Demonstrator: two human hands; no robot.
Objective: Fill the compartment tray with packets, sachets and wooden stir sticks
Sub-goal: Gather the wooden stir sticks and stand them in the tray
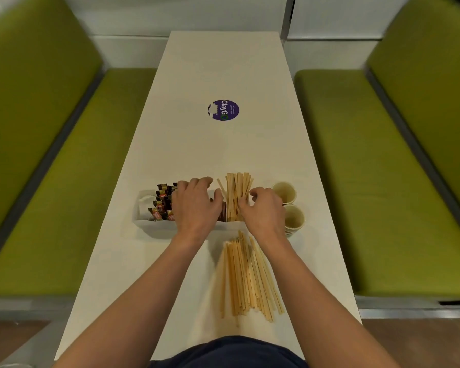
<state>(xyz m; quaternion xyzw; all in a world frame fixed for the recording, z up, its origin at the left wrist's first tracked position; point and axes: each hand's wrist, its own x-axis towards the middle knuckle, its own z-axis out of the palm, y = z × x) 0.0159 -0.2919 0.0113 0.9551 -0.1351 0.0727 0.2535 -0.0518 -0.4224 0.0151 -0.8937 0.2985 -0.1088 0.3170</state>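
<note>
Your left hand [194,205] grips the tray [154,227]; your right hand [263,211] pinches its sticks [235,189]. Sachets [162,205] are in; the pile [247,277] behind your right wrist is left.

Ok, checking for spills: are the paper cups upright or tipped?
Upright. The far beige paper cup and the near one both show round open mouths facing up.

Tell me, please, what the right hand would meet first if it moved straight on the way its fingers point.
The stir sticks standing in the tray: the right hand points left and away, its fingertips seemingly already at them, though depth is unclear.
</note>
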